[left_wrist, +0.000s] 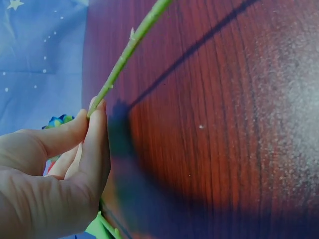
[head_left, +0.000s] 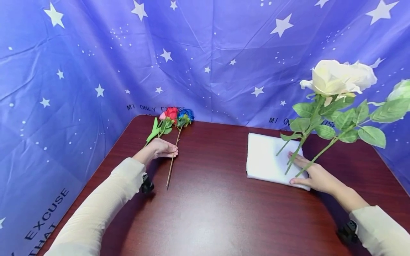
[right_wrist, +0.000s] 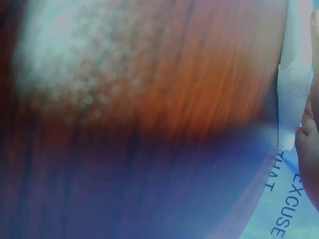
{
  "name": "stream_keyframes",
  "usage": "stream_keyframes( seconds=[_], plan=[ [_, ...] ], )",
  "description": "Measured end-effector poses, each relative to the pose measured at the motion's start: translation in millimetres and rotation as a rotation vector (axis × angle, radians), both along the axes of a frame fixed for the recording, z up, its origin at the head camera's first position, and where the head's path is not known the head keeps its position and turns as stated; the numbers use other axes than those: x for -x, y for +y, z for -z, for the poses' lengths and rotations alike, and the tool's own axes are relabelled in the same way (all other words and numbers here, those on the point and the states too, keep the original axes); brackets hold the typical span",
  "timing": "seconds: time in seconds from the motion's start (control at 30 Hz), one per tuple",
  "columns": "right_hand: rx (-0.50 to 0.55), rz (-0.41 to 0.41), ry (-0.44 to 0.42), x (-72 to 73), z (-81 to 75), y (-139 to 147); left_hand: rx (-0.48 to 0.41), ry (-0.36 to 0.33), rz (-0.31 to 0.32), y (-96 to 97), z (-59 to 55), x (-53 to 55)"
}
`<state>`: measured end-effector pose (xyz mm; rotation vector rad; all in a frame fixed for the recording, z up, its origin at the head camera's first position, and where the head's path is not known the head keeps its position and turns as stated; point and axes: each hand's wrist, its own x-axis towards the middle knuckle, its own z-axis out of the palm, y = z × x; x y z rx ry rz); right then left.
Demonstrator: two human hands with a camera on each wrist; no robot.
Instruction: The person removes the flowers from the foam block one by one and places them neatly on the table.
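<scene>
My left hand (head_left: pixel 161 147) pinches the stem (left_wrist: pixel 124 57) of a blue flower (head_left: pixel 185 115) between thumb and fingertips. The stem slants over the table, its bare lower end towards me. Just behind that hand lie a red flower (head_left: pixel 171 113) and a pink tulip (head_left: pixel 162 116) with a long green leaf (head_left: pixel 153 131). On the right, my right hand (head_left: pixel 320 177) rests on a white foam block (head_left: pixel 267 156), its fingers stretched over the top and its thumb along the near edge. White roses (head_left: pixel 333 76) lean to the right, their green stems (head_left: pixel 302 142) standing in the block.
The dark red wooden table (head_left: pixel 211 199) spans the space between the hands. A blue cloth (head_left: pixel 205 46) with white stars hangs behind the table and down its left side. One more white bloom (head_left: pixel 400 90) reaches the right edge of the head view.
</scene>
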<state>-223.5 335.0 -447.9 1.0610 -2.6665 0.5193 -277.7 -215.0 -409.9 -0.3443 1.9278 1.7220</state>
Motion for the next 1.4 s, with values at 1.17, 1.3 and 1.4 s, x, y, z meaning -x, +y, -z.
stream_keyframes(
  seconds=[1.17,1.3,1.4],
  plan=[
    [-0.001,-0.012,-0.006,0.7,0.1,-2,0.055,0.282,-0.139,15.8,-6.5,10.1],
    [-0.002,-0.016,-0.001,1.8,0.5,-2,0.011,0.327,-0.111,44.5,-14.0,14.6],
    [-0.004,-0.016,-0.002,2.2,0.2,-2,-0.054,0.347,-0.077,70.1,-19.2,17.4]
  ],
)
